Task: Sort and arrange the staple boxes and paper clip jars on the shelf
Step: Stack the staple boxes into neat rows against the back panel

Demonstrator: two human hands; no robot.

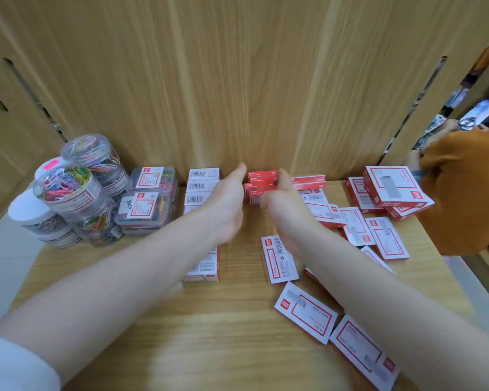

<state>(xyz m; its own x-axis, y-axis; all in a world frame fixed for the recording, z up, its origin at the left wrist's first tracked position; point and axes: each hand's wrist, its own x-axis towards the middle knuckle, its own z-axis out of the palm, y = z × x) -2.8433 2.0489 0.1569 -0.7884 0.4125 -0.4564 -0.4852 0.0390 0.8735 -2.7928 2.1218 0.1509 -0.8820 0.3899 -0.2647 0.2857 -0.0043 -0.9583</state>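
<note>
A small stack of red staple boxes [261, 185] stands against the shelf's wooden back wall. My left hand [229, 203] presses its left side with straight fingers, and my right hand [283, 198] grips its right side with curled fingers. A row of white-and-red staple boxes [201, 186] runs from the back wall toward me under my left forearm. Round jars of coloured paper clips [71, 190] are piled at the far left, beside flat clear clip cases [148, 204]. Several loose staple boxes [378, 235] lie scattered on the right.
The wooden shelf board [209, 328] reaches toward me. More staple boxes [305, 314] lie at the front right, and larger red boxes [393, 190] are stacked at the back right. A person in an orange shirt [469, 190] stands past the shelf's right edge.
</note>
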